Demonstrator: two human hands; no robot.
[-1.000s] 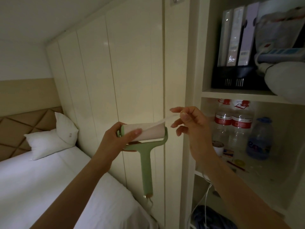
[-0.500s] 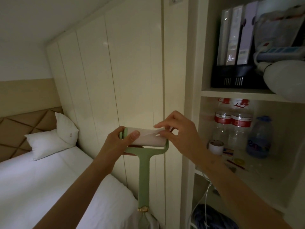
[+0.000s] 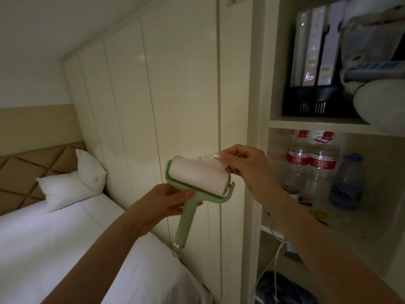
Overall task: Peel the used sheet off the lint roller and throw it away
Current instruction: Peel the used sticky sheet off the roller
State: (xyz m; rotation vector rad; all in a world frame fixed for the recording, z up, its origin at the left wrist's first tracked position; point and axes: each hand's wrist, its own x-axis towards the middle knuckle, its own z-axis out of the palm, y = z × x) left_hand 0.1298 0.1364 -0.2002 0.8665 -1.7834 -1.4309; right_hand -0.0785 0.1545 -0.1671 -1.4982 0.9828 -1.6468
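A green lint roller with a white sticky roll is held up in front of the cream wardrobe panels, its handle pointing down. My left hand grips the handle just under the roller's frame. Above the roll's right end, my right hand pinches a lifted flap of the used sheet. The flap curls up off the roll while the remainder of the sheet stays wrapped around it.
A bed with white sheets and pillows lies at the lower left. Open shelves on the right hold water bottles, binders and small items. Cables hang below the shelves.
The roller has tilted, its left end rising. My left hand slid from the roll's left end down to the handle. My right hand, earlier pressed on the roll, now lifts a flap of sheet.
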